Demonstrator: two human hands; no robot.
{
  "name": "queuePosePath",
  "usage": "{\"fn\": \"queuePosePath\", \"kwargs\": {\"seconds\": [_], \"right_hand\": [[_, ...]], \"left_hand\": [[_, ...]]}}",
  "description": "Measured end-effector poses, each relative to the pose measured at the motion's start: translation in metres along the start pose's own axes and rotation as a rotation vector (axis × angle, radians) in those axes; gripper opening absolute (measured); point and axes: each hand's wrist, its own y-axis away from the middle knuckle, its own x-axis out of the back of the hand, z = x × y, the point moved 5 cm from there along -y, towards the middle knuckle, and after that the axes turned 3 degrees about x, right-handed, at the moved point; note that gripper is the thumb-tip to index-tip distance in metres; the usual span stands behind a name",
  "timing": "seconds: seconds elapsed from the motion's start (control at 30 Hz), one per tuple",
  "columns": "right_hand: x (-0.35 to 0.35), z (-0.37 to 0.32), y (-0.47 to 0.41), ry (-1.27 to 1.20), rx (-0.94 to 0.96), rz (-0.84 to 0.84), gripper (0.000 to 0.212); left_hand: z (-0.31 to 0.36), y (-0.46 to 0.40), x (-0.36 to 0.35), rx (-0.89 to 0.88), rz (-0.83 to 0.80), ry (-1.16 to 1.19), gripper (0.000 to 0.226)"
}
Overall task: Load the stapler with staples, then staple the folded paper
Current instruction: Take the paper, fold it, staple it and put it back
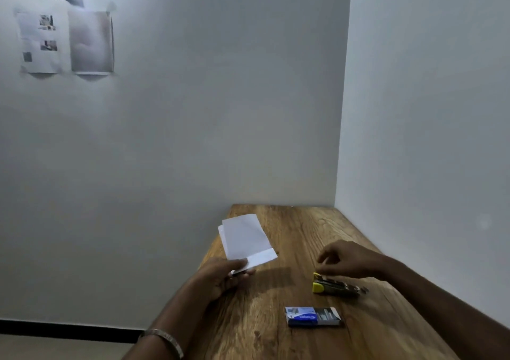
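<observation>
My left hand (225, 275) pinches the near corner of the folded white paper (244, 239) and holds it tilted just above the wooden table (276, 318). A yellow and dark stapler (335, 288) lies on the table to the right. My right hand (345, 260) hovers right over its far side with the fingers curled and apart; whether they touch the stapler I cannot tell. A blue box of staples (313, 316) lies partly slid open on the table, nearer to me than the stapler.
The table stands in a corner, with white walls behind it and along its right side. Its left edge runs diagonally below my left forearm. Printed sheets (66, 40) are taped high on the back wall.
</observation>
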Motion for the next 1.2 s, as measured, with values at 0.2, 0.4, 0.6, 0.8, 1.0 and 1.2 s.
{"fn": "queuePosePath", "kwargs": {"seconds": [0.2, 0.4, 0.6, 0.8, 1.0, 1.2], "right_hand": [[-0.018, 0.018, 0.018, 0.058, 0.049, -0.013, 0.043], [-0.03, 0.013, 0.008, -0.035, 0.119, 0.141, 0.021], [-0.029, -0.017, -0.003, -0.155, 0.235, 0.277, 0.025], [-0.042, -0.035, -0.019, -0.143, 0.244, 0.259, 0.029], [-0.049, -0.052, -0.03, -0.13, 0.227, 0.249, 0.032], [-0.052, -0.062, -0.037, -0.241, 0.178, 0.168, 0.03]], "left_hand": [[0.001, 0.002, -0.004, -0.012, 0.03, -0.021, 0.018], [0.002, 0.005, -0.003, -0.022, 0.03, -0.026, 0.018], [0.002, 0.004, -0.004, -0.025, 0.02, -0.016, 0.03], [0.001, 0.001, 0.0, -0.001, 0.022, 0.079, 0.046], [0.001, 0.003, -0.001, -0.012, 0.033, 0.113, 0.044], [0.0, 0.003, 0.0, -0.003, 0.069, 0.122, 0.046]]}}
